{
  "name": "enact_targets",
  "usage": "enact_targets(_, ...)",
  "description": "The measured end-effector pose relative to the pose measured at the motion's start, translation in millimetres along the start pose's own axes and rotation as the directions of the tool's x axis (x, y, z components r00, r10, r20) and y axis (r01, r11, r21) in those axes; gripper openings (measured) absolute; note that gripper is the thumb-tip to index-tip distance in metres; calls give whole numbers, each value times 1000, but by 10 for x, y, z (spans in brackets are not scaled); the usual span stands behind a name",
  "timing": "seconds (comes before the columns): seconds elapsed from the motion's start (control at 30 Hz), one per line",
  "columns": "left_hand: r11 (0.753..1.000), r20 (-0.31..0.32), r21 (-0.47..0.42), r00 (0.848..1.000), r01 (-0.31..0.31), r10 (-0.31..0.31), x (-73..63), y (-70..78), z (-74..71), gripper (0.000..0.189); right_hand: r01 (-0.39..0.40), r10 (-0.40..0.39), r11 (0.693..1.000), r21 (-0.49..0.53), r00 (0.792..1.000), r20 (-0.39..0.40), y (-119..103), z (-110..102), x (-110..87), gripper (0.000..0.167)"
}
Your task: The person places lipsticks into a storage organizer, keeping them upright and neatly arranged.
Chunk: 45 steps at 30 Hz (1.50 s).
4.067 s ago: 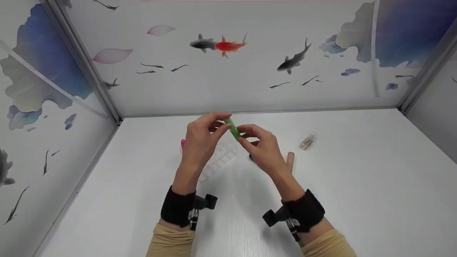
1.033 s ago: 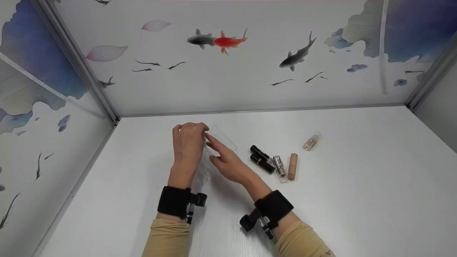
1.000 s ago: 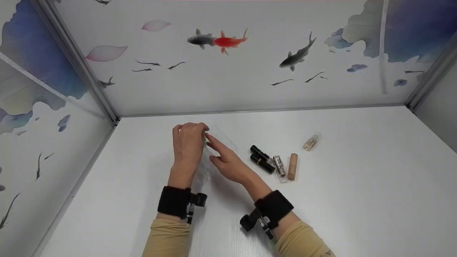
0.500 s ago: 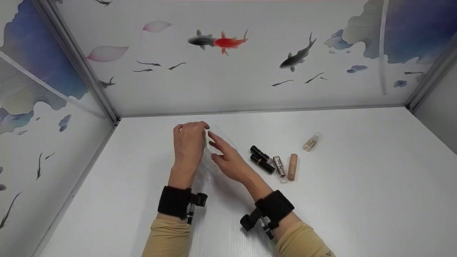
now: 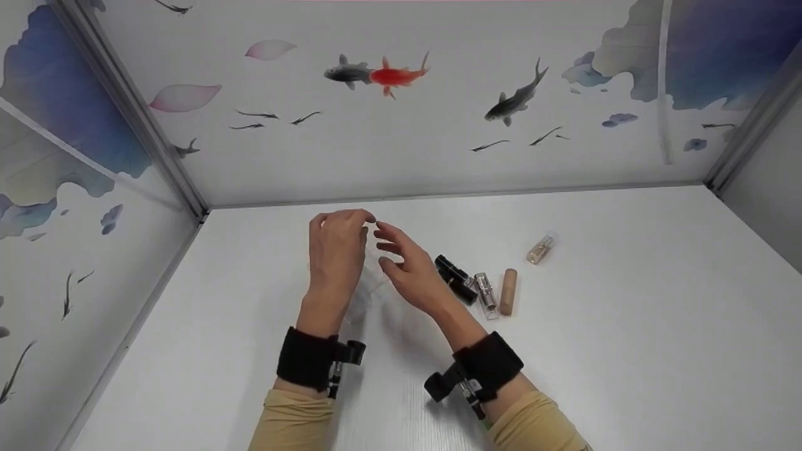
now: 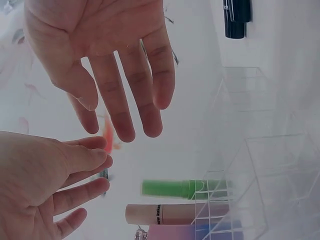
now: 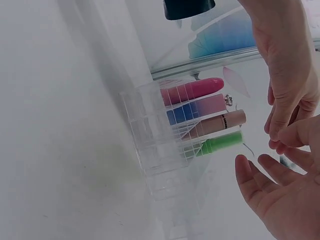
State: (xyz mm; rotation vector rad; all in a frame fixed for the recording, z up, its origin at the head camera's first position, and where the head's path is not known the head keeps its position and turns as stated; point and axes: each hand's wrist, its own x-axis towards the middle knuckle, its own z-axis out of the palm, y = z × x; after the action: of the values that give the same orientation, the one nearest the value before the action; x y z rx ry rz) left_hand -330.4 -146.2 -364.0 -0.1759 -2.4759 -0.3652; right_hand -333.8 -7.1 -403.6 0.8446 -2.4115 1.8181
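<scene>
A clear plastic lipstick organizer (image 5: 374, 285) stands beneath my hands, partly hidden by them in the head view. Side by side in its slots are a green tube (image 6: 165, 188), a peach tube (image 7: 233, 119), a pink-and-blue tube (image 7: 207, 105) and a bright pink tube (image 7: 205, 88). My left hand (image 5: 338, 250) hovers above the tubes, holding nothing, fingers bent loosely. Right beside it, my right hand (image 5: 410, 269) is raised with spread fingers and an empty palm. The fingertips of both hands nearly meet in the head view.
To the right of the organizer lie two black lipsticks (image 5: 455, 271), a clear-and-silver lipstick (image 5: 486, 293) and a beige tube (image 5: 509, 292). Farther right lies a small clear-capped lipstick (image 5: 541, 248). A white wall with fish pictures closes off the table's back edge.
Four seconds ago both hands held the green tube in the air; then they lowered it to the organizer. Now it stands in a slot, and both hands have let go and risen slightly.
</scene>
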Motion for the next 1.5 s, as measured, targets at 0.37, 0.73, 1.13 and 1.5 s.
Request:
enact_targets(0.37,998,-14,13,998,-61,61,-79,159,0,17,-14,11,997,-71,999,-45,-62,-188,-133,48)
enact_targets(0.73,987,77,-47,984,-156,159,-253,377,195,10,-46,34,947,-317,999,-43,2,-814,-410,49)
enact_targets(1.13,906,345,-248,843,-343,413,-436,660,299,16,-107,204,828,-551,972,117,147,-1322,-641,52)
enact_targets(1.5,852,449,-200,728,-483,518,-592,958,448,18,-51,212,743,-667,964,162,334,-1320,-696,44)
